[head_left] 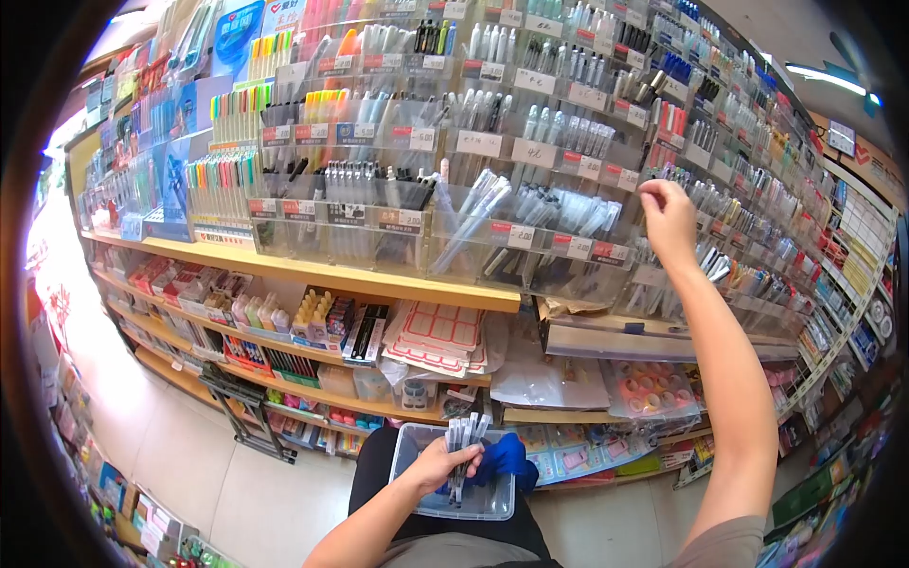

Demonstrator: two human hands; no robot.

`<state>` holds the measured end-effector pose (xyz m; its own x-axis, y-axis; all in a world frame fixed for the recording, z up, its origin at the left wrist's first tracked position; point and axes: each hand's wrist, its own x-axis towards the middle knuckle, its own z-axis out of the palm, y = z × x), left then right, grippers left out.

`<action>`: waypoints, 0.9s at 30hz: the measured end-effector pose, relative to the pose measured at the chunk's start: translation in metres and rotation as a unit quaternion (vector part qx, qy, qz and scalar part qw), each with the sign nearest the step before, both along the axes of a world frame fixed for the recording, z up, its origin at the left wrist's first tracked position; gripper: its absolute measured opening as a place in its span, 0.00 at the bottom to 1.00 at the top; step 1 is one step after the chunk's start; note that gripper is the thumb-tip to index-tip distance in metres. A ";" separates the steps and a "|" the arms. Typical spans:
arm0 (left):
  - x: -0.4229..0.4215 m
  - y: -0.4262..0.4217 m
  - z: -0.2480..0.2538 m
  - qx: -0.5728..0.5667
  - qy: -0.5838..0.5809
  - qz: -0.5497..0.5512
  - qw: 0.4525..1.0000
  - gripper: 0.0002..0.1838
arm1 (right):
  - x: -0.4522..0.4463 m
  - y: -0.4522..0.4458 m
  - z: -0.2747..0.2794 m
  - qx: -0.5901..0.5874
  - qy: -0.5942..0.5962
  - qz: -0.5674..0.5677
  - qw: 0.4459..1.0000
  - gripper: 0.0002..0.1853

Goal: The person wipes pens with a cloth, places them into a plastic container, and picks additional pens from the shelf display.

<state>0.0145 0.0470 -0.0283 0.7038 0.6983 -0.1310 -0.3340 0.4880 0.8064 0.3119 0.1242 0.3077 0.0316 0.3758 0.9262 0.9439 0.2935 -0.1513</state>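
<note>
My left hand [436, 466] is wrapped round a bundle of pens [465, 434], which stand nearly upright above a clear plastic box [454, 512] in my lap. Inside the box, beside the pens, lies a crumpled blue cloth-like thing [505, 457]. My right hand [670, 218] is raised to the tiered pen display, its fingers pinched together by the edge of a clear compartment. Whatever those fingertips hold, if anything, is too small to make out. Left of that hand, a compartment of pale pens [595, 216] carries price tags [579, 248].
Clear tiers of pens [355, 180] rise above a wooden ledge [379, 277]. Highlighters [222, 180] stand at the left. Below the ledge are red-bordered label sheets [437, 329], boxed goods [324, 318] and tape rolls [653, 390]. A black folding frame [248, 414] stands on the floor at left.
</note>
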 end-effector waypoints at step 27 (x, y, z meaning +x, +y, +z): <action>-0.001 -0.006 0.018 -0.019 -0.044 0.023 0.999 0.10 | -0.045 -0.076 -0.042 -0.134 0.320 0.284 0.894 0.10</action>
